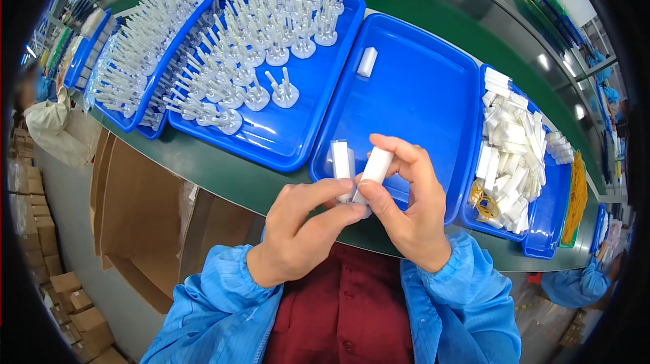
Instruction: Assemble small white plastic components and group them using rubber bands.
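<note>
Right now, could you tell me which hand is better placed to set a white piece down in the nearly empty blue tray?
Right, probably: the right hand pinches a white tube over the blue tray.

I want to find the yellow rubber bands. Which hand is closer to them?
Right. The right hand is just beside the yellow rubber bands at the near end of the right-hand tray. The left hand sits farther away, on the other side of the right hand.

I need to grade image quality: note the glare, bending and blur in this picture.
Head view: lamp glare on the green bench and the near-empty blue tray; fisheye bends the bench edge, dark rim all round; hands and white tubes sharp; people at the edges soft.
</note>
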